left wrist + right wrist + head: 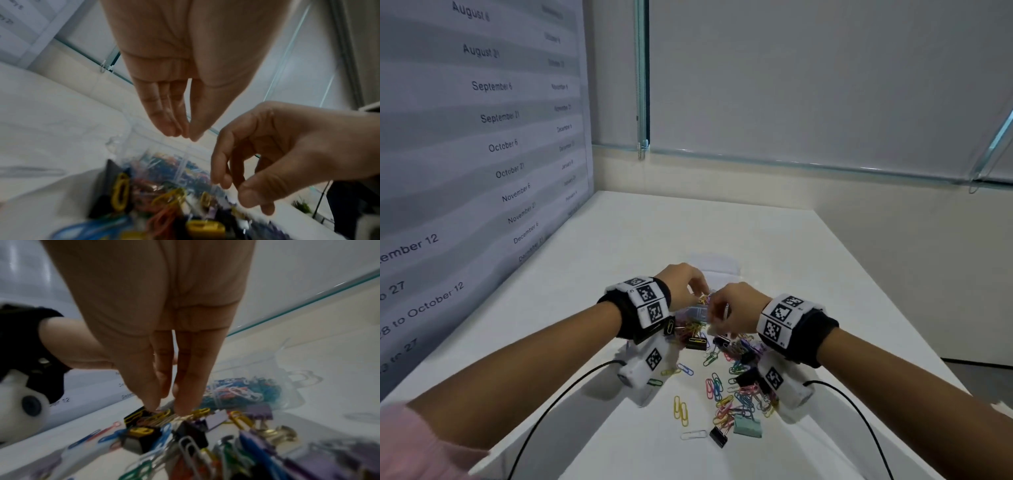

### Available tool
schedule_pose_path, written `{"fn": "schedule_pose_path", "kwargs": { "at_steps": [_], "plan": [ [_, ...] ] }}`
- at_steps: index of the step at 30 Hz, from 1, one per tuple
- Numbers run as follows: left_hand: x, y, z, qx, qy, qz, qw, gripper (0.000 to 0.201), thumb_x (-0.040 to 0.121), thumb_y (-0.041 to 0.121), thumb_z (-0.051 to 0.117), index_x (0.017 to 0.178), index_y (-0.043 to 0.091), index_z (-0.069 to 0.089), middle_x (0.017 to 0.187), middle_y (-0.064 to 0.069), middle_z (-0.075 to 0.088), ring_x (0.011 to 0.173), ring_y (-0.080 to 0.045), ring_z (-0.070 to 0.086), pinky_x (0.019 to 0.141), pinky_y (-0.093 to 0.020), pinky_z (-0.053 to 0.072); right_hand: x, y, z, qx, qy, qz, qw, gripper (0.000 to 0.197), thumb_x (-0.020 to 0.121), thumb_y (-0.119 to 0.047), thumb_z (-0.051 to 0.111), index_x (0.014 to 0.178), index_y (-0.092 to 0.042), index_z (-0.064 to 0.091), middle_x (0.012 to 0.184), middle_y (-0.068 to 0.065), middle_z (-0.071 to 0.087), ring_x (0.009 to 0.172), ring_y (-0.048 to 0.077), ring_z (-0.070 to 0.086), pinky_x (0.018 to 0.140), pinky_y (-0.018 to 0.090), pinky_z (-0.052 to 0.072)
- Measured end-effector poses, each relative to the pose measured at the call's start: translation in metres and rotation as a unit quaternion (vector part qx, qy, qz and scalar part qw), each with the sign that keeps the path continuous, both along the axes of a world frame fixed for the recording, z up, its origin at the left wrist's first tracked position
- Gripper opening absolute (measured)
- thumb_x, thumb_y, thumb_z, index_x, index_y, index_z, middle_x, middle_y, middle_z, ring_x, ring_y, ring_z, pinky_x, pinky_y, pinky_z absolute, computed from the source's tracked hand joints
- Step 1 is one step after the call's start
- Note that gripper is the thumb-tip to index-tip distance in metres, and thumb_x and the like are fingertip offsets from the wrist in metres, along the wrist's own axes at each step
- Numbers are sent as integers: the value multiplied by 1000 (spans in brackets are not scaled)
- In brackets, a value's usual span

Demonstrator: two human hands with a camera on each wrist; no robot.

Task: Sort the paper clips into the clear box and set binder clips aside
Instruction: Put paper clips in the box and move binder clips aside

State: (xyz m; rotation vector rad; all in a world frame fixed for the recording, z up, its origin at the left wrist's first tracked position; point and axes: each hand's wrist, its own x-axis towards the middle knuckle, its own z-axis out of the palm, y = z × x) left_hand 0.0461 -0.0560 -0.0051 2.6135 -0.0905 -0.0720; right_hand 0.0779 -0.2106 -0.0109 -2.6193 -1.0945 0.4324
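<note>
nearest, loose paper clips (717,383) and binder clips (747,427) scattered on the white table (619,240), awaiting sorting. beyond, right hand (732,310) narrow-fingered, dipping into the pile; grasp unclear. left hand (685,286) fingertips pressed together over the clear box (697,313), seemingly empty.

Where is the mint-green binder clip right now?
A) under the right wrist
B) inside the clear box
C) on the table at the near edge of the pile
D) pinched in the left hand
C: the mint-green binder clip lies on the table nearest the person, beside a small black binder clip.
</note>
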Motion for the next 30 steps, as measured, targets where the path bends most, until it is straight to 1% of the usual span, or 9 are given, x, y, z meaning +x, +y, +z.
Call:
{"fn": "schedule_pose_path", "kwargs": {
  "at_steps": [2, 5, 7, 12, 15, 18, 25, 27, 30],
  "plan": [
    [-11, 8, -4, 31, 19, -21, 999, 18, 84, 11, 62, 101, 13, 68, 101, -5, 69, 75, -8, 53, 57, -9, 37, -5, 6, -3, -23, -14, 24, 999, 21, 77, -18, 72, 97, -12, 72, 97, 7, 71, 77, 16, 62, 68, 22, 49],
    [-28, 22, -12, 97, 50, -35, 993, 19, 82, 16, 64, 100, 15, 66, 94, 0, 65, 69, -4, 49, 56, -7, 34, -9, 16, -9, -46, -1, 49, 998, 27, 75, -19, 75, 100, -13, 70, 99, 5, 70, 77, 12, 56, 59, 15, 43],
    [-36, 32, -16, 123, 70, -27, 990, 21, 82, 16, 63, 102, 17, 64, 92, 6, 57, 73, -5, 47, 58, -10, 34, -10, 22, -13, -58, -1, 62, 996, 28, 74, -20, 76, 100, -13, 70, 99, 5, 70, 75, 12, 56, 56, 15, 41],
    [-45, 59, -17, 161, 90, 3, 983, 30, 84, 27, 64, 112, 19, 59, 100, 6, 52, 83, -10, 46, 62, -15, 35, -13, 29, -13, -64, -21, 81, 994, 14, 75, -10, 73, 88, -6, 71, 93, 10, 72, 75, 15, 58, 69, 24, 45],
    [-45, 71, -20, 167, 119, 11, 979, 41, 80, 25, 68, 119, 21, 56, 111, 3, 54, 87, -10, 47, 62, -8, 31, -12, 30, -11, -80, -36, 97, 991, 6, 74, -3, 67, 78, -3, 71, 84, 13, 73, 73, 20, 65, 73, 29, 54],
    [-48, 76, -25, 154, 145, 0, 977, 44, 77, 24, 71, 119, 23, 58, 105, 6, 50, 86, -10, 50, 64, -8, 35, -14, 28, -10, -75, -44, 97, 992, 9, 75, -1, 62, 76, -2, 71, 82, 14, 73, 66, 15, 58, 72, 28, 53],
    [-67, 77, -37, 108, 112, -6, 988, 20, 78, 20, 64, 97, 25, 66, 91, 12, 57, 65, 5, 49, 65, -11, 40, -27, 22, -8, -75, -7, 128, 989, 6, 75, -10, 70, 80, -7, 71, 83, 7, 73, 69, 11, 59, 71, 27, 52],
    [-74, 77, -39, 108, 111, -5, 988, 9, 78, 25, 64, 82, 32, 61, 85, 15, 55, 65, 5, 48, 64, -12, 40, -32, 29, -11, -58, -20, 133, 989, 7, 76, -14, 67, 81, -10, 70, 84, 4, 72, 71, 13, 59, 71, 28, 52],
    [-81, 74, -39, 126, 143, -9, 982, 18, 77, 32, 67, 68, 34, 51, 75, 16, 55, 70, -1, 51, 68, -15, 41, -41, 46, -12, -37, -30, 143, 989, 13, 79, -21, 66, 90, -15, 70, 89, 2, 71, 75, 14, 59, 70, 25, 47]
  ]
}}
